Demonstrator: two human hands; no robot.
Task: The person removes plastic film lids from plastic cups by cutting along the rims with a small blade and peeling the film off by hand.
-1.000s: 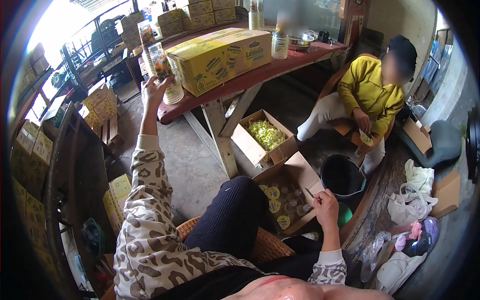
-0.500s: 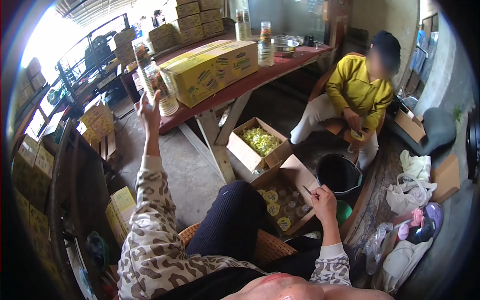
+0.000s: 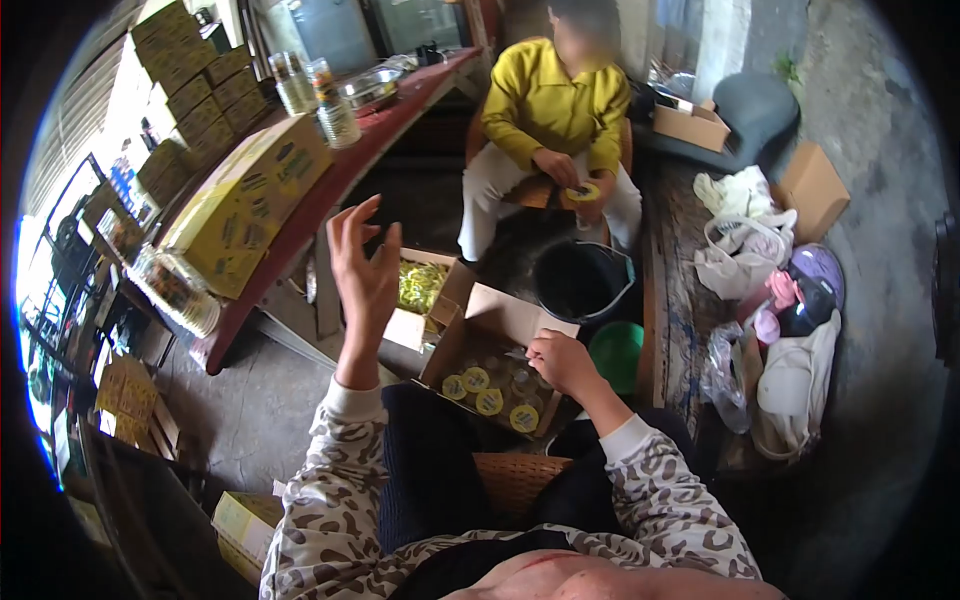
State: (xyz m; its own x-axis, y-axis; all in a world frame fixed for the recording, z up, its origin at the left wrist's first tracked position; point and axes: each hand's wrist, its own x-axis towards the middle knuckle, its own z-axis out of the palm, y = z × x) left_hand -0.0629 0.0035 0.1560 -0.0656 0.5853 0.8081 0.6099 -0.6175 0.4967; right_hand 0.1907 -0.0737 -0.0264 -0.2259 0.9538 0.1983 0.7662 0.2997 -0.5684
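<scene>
My left hand (image 3: 362, 275) is raised with its fingers apart and nothing in it, above the carton of yellow-green strips (image 3: 421, 287). My right hand (image 3: 562, 362) is closed on a thin pointed tool (image 3: 515, 353), which looks like a small blade but is mostly hidden. Below that hand is an open cardboard box (image 3: 455, 345) holding several clear cups, some with round yellow lids (image 3: 489, 401). To the left, on the red table (image 3: 225, 328), stacks of printed plastic cups (image 3: 175, 290) stand near the edge, beside a large yellow carton (image 3: 245, 205).
Facing me, a seated person in a yellow jacket (image 3: 560, 105) holds a yellow-lidded cup (image 3: 583, 191). A black bucket (image 3: 580, 283) and a green basin (image 3: 617, 352) stand on the right. More cup stacks (image 3: 335, 115) and a metal bowl (image 3: 370, 88) sit farther along the table.
My view has turned right and down. My left hand has come away from the cup stacks at the table edge, towards the middle. My right hand stays over the open box.
</scene>
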